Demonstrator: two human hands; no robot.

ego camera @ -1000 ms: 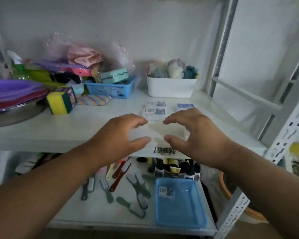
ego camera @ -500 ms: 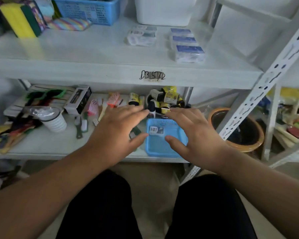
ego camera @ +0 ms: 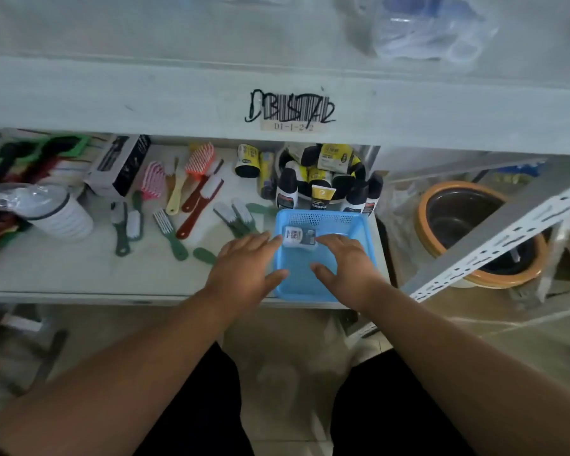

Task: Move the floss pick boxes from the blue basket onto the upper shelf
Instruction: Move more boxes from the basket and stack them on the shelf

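A blue basket (ego camera: 323,218) sits at the front right of the lower shelf. One small floss pick box (ego camera: 298,236) with a white label lies inside it near the far wall. My left hand (ego camera: 244,271) reaches over the basket's left rim, fingertips touching the box's left end. My right hand (ego camera: 346,268) is inside the basket, fingertips at the box's right end. Both hands have fingers spread and neither has lifted the box. The upper shelf (ego camera: 178,97) runs across the top, with a blurred floss pick box (ego camera: 431,31) lying on it.
Several brushes and combs (ego camera: 191,199) lie left of the basket. Black and yellow tubes (ego camera: 323,179) stand behind it. A white cup (ego camera: 60,212) and a black-white carton (ego camera: 119,166) sit at the left. A brown pot (ego camera: 474,232) stands right, behind a perforated upright (ego camera: 494,245).
My view dropped from the upper shelf to the lower one. Both hands came down from the upper shelf edge into the blue basket and now touch the box inside.
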